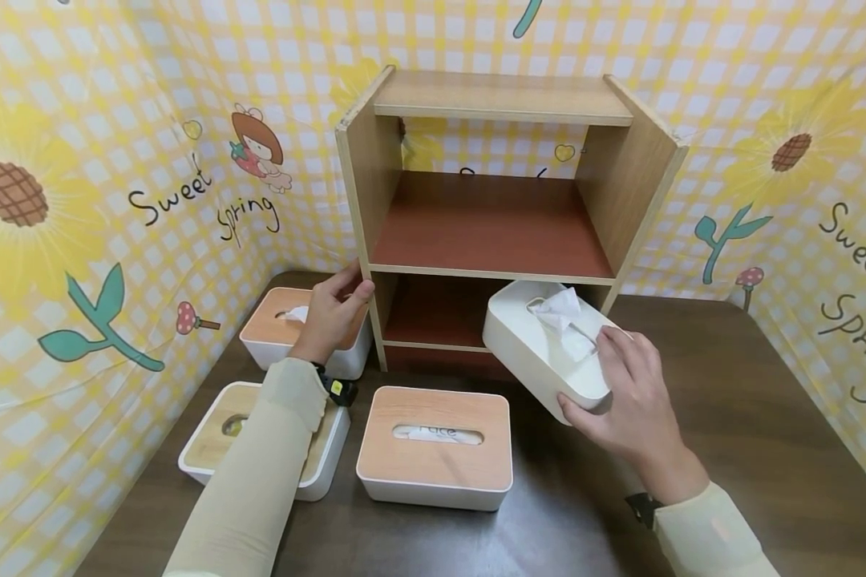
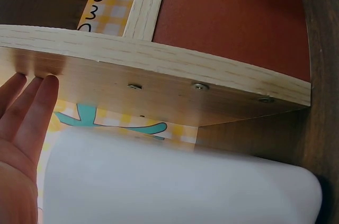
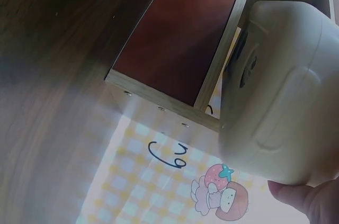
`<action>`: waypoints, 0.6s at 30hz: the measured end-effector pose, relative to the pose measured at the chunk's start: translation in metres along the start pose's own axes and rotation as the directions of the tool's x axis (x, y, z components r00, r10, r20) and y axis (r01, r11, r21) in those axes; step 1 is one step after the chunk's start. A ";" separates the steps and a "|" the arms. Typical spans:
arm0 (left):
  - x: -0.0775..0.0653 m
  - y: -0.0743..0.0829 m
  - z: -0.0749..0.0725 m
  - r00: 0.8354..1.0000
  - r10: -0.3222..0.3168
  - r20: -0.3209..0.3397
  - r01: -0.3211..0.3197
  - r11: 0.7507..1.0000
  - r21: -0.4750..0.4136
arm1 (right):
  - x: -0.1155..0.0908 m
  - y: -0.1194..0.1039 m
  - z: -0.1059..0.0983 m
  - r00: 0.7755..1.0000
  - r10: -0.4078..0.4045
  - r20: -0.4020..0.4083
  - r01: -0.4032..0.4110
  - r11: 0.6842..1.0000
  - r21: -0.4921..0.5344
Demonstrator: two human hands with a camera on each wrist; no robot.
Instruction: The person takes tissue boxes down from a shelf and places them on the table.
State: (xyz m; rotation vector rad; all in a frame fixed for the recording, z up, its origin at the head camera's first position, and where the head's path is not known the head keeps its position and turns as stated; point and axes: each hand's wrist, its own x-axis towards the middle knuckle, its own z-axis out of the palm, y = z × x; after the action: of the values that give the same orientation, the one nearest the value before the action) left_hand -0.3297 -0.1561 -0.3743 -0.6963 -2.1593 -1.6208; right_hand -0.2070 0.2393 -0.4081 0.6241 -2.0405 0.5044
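Observation:
My right hand [image 1: 631, 393] grips a white tissue box [image 1: 534, 344] by its near right end, thumb on one side and fingers on the other. The box is tilted in the air before the lower opening of a wooden shelf unit [image 1: 494, 268], a white tissue poking from its top. In the right wrist view the underside of the box [image 3: 280, 97] shows, with the thumb at its edge. My left hand [image 1: 332, 308] touches the outer left side of the shelf; in the left wrist view its straight fingertips [image 2: 50, 89] press against that side panel [image 2: 122, 83].
A tissue box with a wood-look lid [image 1: 433, 449] stands on the dark table [image 1: 577, 513] before the shelf. Two more, a back-left box [image 1: 267, 320] and a front-left box [image 1: 209, 433], stand beside and under my left arm. Checked yellow cloth [image 1: 765, 160] hangs behind.

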 end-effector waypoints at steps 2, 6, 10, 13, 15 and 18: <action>0.000 0.000 0.000 1.000 0.000 0.000 0.000 1.000 0.001 | 0.000 0.001 -0.001 1.000 -0.016 -0.003 0.016 1.000 0.001; 0.000 -0.001 -0.001 1.000 0.000 -0.001 0.000 1.000 0.004 | 0.000 0.005 -0.001 0.998 -0.055 -0.029 0.056 0.998 0.007; 0.000 -0.002 -0.001 1.000 0.002 -0.002 -0.002 1.000 0.013 | 0.000 0.008 -0.001 0.996 -0.082 -0.047 0.083 0.996 0.019; 0.000 -0.002 -0.001 1.000 0.002 -0.002 -0.002 1.000 0.012 | -0.001 0.010 -0.002 0.995 -0.087 -0.044 0.088 0.996 0.030; -0.001 -0.002 -0.001 1.000 -0.001 -0.003 0.001 1.000 0.011 | -0.002 0.010 -0.003 0.996 -0.086 -0.037 0.087 0.996 0.032; -0.001 -0.002 -0.001 1.000 -0.008 -0.005 0.008 1.000 0.007 | -0.003 0.011 -0.004 0.995 -0.090 -0.032 0.091 0.995 0.037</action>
State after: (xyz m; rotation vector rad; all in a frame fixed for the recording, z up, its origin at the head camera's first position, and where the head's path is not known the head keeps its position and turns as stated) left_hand -0.3298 -0.1579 -0.3764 -0.6814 -2.1666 -1.6164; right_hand -0.2099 0.2507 -0.4097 0.7247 -1.9686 0.4971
